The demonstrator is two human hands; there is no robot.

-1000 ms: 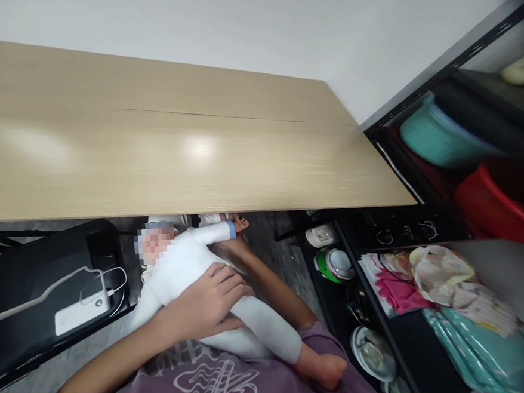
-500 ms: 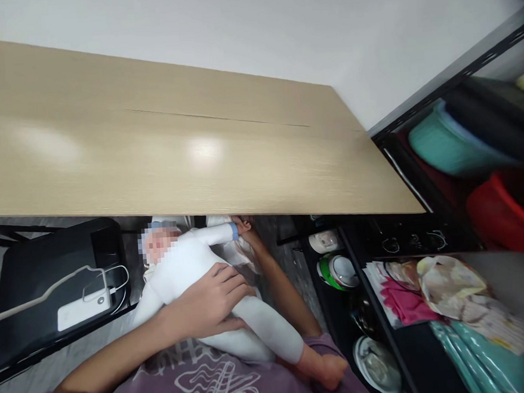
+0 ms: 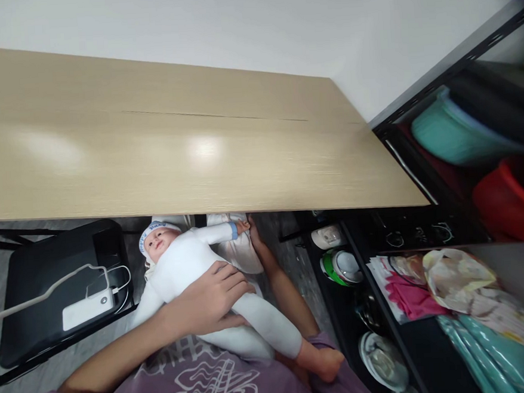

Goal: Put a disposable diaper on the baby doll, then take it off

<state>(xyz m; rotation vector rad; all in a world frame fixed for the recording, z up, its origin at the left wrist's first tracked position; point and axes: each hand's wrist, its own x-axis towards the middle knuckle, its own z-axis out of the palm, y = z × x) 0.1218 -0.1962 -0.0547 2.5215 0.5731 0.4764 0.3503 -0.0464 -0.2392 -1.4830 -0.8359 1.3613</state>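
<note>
Baby doll (image 3: 184, 268) lies face up and aslant across the person's lap, its capped head toward the left, just below the near edge of the bench (image 3: 198, 183), and one bare foot (image 3: 330, 364) out to the right against the purple shirt (image 3: 212, 388). The left grip (image 3: 221, 292) is curved over its hip, fingers over the upper thigh and thumb below, holding it at the leg. It will probably handle as a light thing, with firm, smooth head, hands and feet, and clothing that should slip little under the palm; the neck and limb joints may be the weaker spots, so the trunk or hips seem the best hold, with support behind the head. The right grip (image 3: 255, 230) is mostly cut off by the bench edge, beside a white cloth (image 3: 239, 258) and the doll's outstretched hand; whether it is closed on anything, I cannot tell. The cloth also runs out of sight under the bench. The doll's back, its other hand behind the left forearm, and most of its second foot are hidden.
</note>
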